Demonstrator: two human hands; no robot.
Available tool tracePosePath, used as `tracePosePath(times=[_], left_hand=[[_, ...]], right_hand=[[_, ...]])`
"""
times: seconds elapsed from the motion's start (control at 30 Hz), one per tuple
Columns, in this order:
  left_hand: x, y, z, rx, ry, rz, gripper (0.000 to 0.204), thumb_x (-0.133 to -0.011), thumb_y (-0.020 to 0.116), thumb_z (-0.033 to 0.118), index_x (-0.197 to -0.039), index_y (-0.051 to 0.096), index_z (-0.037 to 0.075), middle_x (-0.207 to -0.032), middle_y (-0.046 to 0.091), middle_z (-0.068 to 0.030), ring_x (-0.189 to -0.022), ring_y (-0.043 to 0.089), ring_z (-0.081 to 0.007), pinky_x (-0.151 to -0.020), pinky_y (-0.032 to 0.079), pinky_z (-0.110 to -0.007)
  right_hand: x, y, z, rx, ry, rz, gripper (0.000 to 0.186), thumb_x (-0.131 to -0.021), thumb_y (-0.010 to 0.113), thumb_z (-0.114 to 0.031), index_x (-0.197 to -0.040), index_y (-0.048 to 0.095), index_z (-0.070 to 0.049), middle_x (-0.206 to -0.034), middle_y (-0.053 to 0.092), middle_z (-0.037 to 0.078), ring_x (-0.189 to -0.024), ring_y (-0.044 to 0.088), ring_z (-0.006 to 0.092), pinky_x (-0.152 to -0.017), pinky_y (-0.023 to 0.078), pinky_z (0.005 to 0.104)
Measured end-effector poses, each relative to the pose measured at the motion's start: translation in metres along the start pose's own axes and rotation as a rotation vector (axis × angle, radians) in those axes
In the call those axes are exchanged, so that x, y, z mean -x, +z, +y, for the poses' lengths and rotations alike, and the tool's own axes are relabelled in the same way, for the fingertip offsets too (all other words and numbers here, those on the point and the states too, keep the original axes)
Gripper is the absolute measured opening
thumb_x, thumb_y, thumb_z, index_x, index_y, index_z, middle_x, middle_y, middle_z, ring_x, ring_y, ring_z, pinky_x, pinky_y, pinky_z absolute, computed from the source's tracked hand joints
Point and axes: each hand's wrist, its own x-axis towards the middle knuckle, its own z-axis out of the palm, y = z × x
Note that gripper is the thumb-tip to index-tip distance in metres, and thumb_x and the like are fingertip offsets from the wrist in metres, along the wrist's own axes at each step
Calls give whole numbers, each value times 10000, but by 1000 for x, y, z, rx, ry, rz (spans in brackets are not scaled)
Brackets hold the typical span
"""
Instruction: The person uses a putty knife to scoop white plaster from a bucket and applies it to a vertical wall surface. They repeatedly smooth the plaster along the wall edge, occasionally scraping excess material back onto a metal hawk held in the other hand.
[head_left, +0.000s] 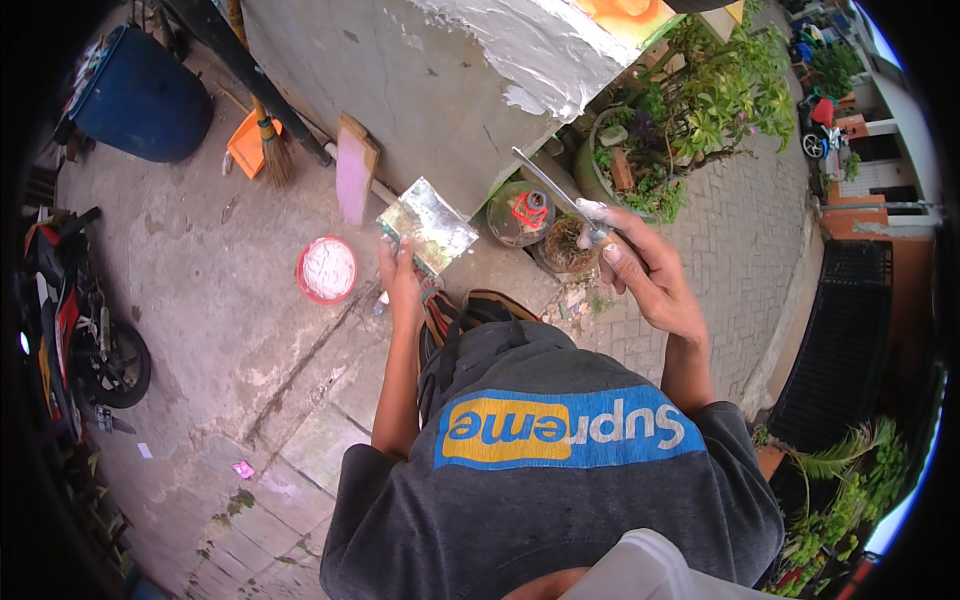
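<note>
A: Left hand (404, 278) first. What's in it?
B: A flat metal plate (428, 226), shiny, smeared pale in places. Fingers pinch it along its near-left edge; it sits out in front of the body, face mostly upward.
A: Right hand (648, 272)?
B: Holding a slim trowel (556, 182). Fingers closed around the grip end, thumb against it, white residue on the fingertips. Blade seen nearly edge-on, a narrow strip slanting up and left, apart from the plate.
A: Any of the white stuff elsewhere?
B: Yes. Red-rimmed tub (302, 284) on the concrete floor (215, 330), left of the plate, filled with white paste (328, 268). More white coats the upper part of the grey wall (385, 105) ahead, with a ragged edge.
A: Near the wall's foot?
B: Pink board (352, 176) leaning, left of the plate. On the right, a rounded see-through container (505, 224) with something red on top, and a large planter (590, 165) with leafy growth.
A: Farther left?
B: Orange dustpan (244, 148) beside a broom (275, 158), blue barrel (145, 95) beyond. Motorbike (70, 290) at the left rim, partly cut off.
</note>
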Motion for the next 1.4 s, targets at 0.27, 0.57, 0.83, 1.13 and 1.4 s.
tracePosePath(times=[0.27, 0.57, 0.83, 1.13, 1.4], left_hand=[[2, 9, 17, -45, -11, -49, 393, -987, 491, 233, -1335, 407, 69, -1107, 544, -50, -920, 558, -121, -747, 467, -295], [0, 6, 10, 12, 64, -44, 306, -987, 495, 236, -1263, 467, 106, -869, 562, 29, -608, 481, -15, -461, 380, -190], [5, 15, 31, 27, 145, -112, 339, -989, 492, 190, -1283, 452, 26, -1098, 581, -56, -979, 544, -106, -856, 436, -261], [5, 20, 32, -26, 252, -122, 337, -988, 486, 174, -1271, 457, -7, -1118, 569, -69, -1015, 515, -117, -921, 390, -277], [5, 19, 28, -15, 207, -78, 318, -991, 481, 163, -1263, 466, 0, -1093, 577, -60, -986, 511, -107, -897, 393, -267]], right_hand=[[-35, -67, -17, 393, -11, -93, 309, -919, 598, -148, -1187, 584, 6, -822, 613, 15, -636, 463, 48, -551, 397, 214], [-89, -119, -43, 505, 148, -245, 207, -854, 665, -109, -1019, 657, 15, -781, 624, -1, -668, 503, 33, -582, 432, 212], [-118, -104, -90, 846, -38, -363, 227, -791, 678, -86, -989, 679, 25, -801, 660, 53, -684, 578, 114, -634, 483, 274], [-125, -87, -115, 1218, -286, -424, 223, -791, 688, -96, -972, 688, 33, -884, 697, 149, -777, 671, 261, -724, 523, 330], [-142, -87, -147, 1211, -337, -453, 192, -780, 697, -74, -937, 688, 37, -846, 689, 147, -758, 672, 225, -673, 526, 319]])
